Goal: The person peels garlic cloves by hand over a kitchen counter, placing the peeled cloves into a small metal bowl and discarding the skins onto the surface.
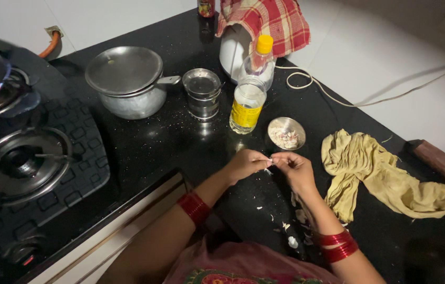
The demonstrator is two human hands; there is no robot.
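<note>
Garlic clove (270,159), probably, pinched between left hand (244,164) and right hand (295,168) fingertips near the counter's (180,142) front edge; peeling underway, skins strewn beside the small steel bowl (286,133).

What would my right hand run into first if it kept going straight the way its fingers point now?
Your right hand points left at your left hand; their fingertips already meet around a small white piece, likely garlic. So the left hand comes first.

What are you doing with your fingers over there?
The left hand and right hand pinch a small white garlic clove between them above the black speckled counter. White peel scraps lie below, and a small round steel bowl holding peeled pieces sits beside a yellow-capped plastic bottle.
</note>
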